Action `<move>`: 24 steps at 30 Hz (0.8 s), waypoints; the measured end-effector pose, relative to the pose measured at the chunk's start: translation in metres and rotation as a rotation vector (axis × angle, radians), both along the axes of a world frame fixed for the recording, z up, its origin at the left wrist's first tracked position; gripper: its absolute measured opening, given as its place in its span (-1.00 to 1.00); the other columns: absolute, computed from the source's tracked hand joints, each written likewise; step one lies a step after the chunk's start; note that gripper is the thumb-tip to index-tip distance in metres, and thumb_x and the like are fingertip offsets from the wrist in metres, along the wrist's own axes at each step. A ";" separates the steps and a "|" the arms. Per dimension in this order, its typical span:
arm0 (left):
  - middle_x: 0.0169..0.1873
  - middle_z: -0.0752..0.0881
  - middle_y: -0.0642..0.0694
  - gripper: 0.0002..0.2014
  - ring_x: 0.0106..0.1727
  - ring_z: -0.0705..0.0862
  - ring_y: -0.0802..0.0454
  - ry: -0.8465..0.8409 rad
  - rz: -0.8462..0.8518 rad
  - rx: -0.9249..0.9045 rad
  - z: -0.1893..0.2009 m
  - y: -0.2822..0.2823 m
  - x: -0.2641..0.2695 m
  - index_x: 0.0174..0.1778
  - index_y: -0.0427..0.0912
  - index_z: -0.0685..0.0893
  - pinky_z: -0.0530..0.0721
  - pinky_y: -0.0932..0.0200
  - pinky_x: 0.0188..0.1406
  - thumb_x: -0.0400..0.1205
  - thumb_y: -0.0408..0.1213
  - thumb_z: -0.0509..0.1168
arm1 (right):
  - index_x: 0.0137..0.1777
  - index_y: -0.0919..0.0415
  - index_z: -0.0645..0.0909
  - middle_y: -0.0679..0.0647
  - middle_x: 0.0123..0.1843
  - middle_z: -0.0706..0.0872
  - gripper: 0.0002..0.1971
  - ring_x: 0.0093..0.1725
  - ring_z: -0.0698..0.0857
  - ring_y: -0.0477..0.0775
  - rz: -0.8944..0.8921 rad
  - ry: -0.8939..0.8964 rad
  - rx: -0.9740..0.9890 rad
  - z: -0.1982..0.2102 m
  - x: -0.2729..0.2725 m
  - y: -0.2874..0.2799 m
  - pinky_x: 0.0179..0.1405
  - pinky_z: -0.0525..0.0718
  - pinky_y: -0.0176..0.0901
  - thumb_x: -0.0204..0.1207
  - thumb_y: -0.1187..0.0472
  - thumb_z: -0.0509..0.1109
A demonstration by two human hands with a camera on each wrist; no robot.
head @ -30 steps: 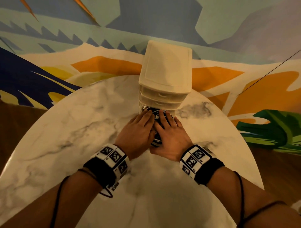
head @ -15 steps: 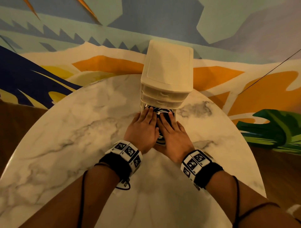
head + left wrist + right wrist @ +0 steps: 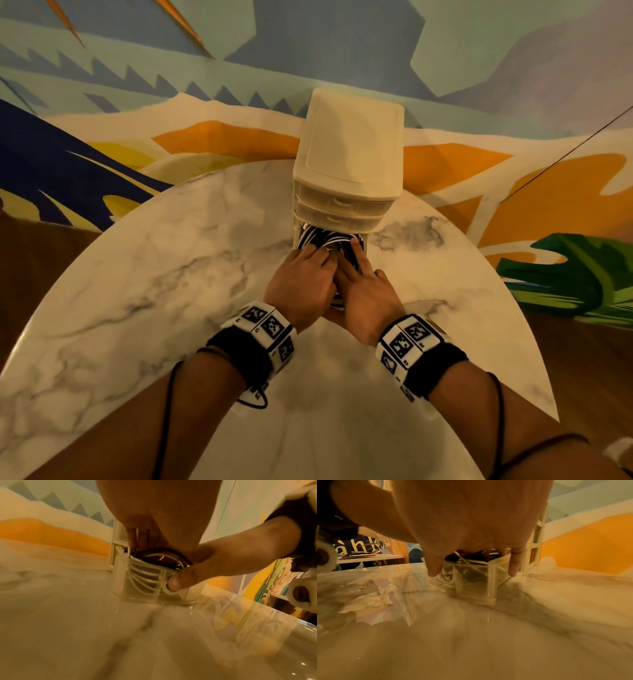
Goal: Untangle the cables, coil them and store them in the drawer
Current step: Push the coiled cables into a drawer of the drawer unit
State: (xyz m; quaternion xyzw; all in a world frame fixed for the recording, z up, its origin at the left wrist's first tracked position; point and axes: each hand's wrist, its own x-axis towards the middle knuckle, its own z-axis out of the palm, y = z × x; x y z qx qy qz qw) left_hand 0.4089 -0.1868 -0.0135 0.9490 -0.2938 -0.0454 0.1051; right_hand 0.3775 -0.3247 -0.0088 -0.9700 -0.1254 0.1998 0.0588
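Observation:
Coiled black and white cables [image 3: 325, 240] lie in the pulled-out bottom drawer [image 3: 364, 244] of a cream drawer unit [image 3: 349, 144]. My left hand [image 3: 305, 274] and right hand [image 3: 361, 284] rest side by side on top of the coil, fingers pressing down on it. Through the drawer's translucent wall [image 3: 140, 588] in the left wrist view, white cable loops [image 3: 142, 574] show under the black ones. The right thumb [image 3: 176, 584] lies against the drawer's front. In the right wrist view the thumb [image 3: 435, 568] and little finger [image 3: 513, 566] hang down on either side of the drawer [image 3: 474, 582].
The unit stands at the far edge of a round marble table [image 3: 171, 274], against a painted wall. Its two upper drawers [image 3: 339, 202] are closed. Wooden floor lies beyond the table's rim on both sides.
Both hands stay on the coil in the drawer. Their fingertips have drawn back a little from the unit, so more of the cables shows behind them.

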 end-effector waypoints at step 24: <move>0.42 0.54 -0.14 -0.42 0.48 0.44 -0.09 0.021 -0.230 0.133 -0.006 0.031 -0.001 0.50 -0.19 0.42 0.35 -0.10 0.48 0.64 0.05 -0.07 | 0.67 0.17 0.03 0.06 0.72 0.02 -0.11 0.69 -0.03 -0.04 -0.126 -0.115 0.061 -0.002 0.000 -0.007 0.55 0.24 -0.06 0.51 -0.36 0.16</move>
